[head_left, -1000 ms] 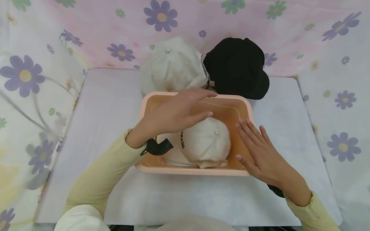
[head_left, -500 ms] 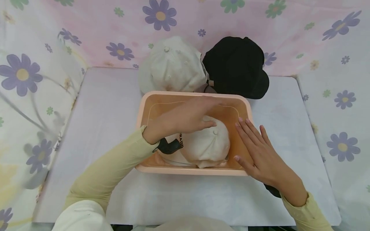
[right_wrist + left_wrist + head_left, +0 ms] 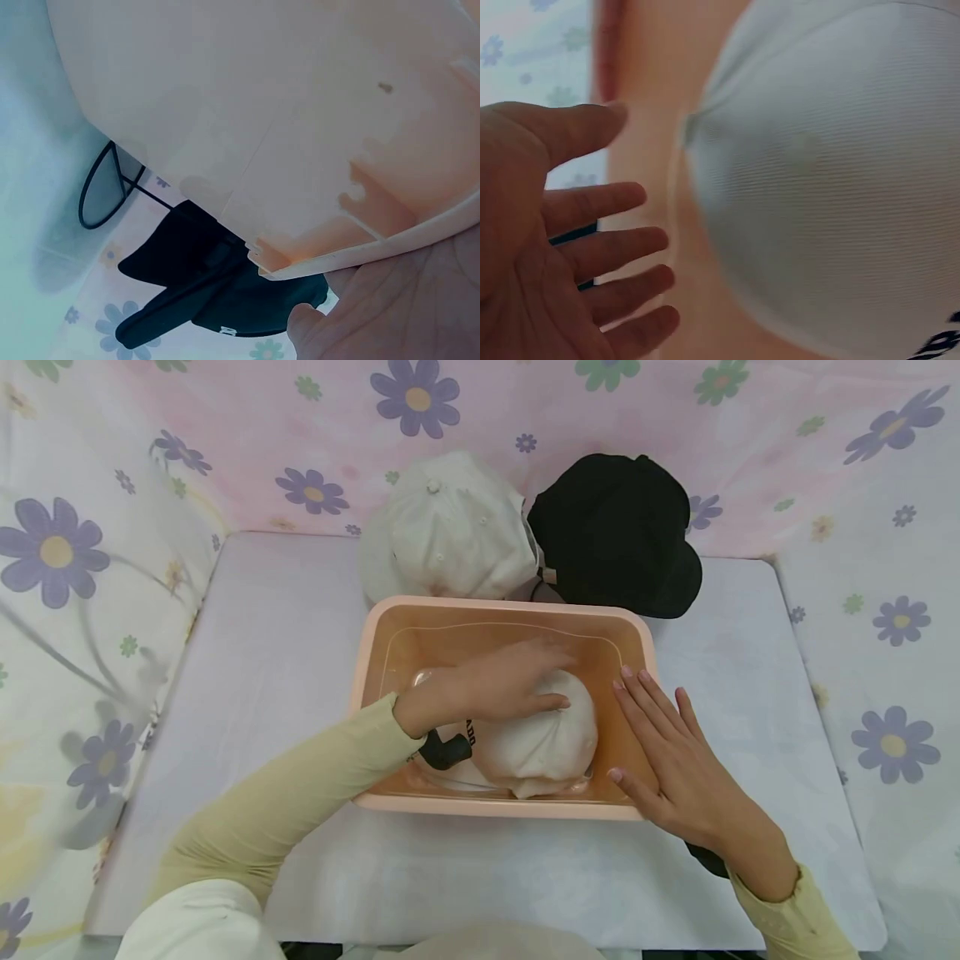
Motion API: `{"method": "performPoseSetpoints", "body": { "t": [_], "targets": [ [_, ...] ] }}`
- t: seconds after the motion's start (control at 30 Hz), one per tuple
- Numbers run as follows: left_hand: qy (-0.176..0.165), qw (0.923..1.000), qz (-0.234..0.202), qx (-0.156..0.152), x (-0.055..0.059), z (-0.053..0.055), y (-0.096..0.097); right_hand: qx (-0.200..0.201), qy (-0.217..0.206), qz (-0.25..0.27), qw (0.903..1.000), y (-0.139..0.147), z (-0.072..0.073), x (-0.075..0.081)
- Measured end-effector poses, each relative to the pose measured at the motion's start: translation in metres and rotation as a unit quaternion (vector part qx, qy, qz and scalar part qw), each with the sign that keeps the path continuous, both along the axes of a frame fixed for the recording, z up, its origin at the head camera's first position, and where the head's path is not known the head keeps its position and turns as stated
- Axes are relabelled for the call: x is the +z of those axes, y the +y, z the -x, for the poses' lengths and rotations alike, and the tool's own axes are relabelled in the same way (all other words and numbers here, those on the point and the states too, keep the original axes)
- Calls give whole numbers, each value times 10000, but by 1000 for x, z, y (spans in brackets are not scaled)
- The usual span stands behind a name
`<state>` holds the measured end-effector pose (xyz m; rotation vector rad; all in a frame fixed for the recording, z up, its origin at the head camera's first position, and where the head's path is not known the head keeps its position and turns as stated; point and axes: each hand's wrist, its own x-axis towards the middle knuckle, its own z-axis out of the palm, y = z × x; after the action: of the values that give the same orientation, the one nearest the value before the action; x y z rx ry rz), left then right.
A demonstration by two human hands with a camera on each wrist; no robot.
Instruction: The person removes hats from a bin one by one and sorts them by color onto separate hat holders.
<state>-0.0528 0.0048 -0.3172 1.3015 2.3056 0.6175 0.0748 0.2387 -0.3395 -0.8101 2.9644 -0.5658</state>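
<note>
A cream baseball cap point(image 3: 551, 747) with dark lettering lies crown up inside a peach plastic basin point(image 3: 495, 808). Over the cap's far side reaches my left hand point(image 3: 491, 681), its far fingers blurred in the head view. The left wrist view shows that hand's fingers spread and nearly straight beside the cap's crown point(image 3: 817, 172), with a gap between them. My right hand point(image 3: 678, 764) lies flat with straight fingers along the basin's right rim. From the right wrist, its palm point(image 3: 405, 300) touches the rim under the basin's outer wall point(image 3: 225, 97).
Behind the basin stand a whitish cap point(image 3: 457, 527) and a black cap point(image 3: 611, 535), side by side on the white table point(image 3: 285, 652). A wire stand point(image 3: 97, 187) shows near the black cap. Flower-printed cloth point(image 3: 247, 452) walls in the back and sides.
My left hand has moved right and down from above the basin's far rim to over the cap. The right hand, basin and caps have stayed nearly still.
</note>
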Motion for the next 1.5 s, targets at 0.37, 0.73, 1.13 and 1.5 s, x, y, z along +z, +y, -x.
{"method": "performPoseSetpoints", "body": {
  "t": [0.37,0.73,1.13,1.5],
  "targets": [
    [-151,9966,702,-413,-21,-7,7,-17,31,67,10000,0,0,-1],
    [-62,9921,1095,-607,-23,-9,7,3,22,151,9999,2,0,-3],
    [361,9887,1395,-414,-26,-14,11,48,25,222,9997,2,0,-3],
    [174,9863,1627,-207,-28,-11,12,-21,53,177,9998,1,0,-4]
  ]
}}
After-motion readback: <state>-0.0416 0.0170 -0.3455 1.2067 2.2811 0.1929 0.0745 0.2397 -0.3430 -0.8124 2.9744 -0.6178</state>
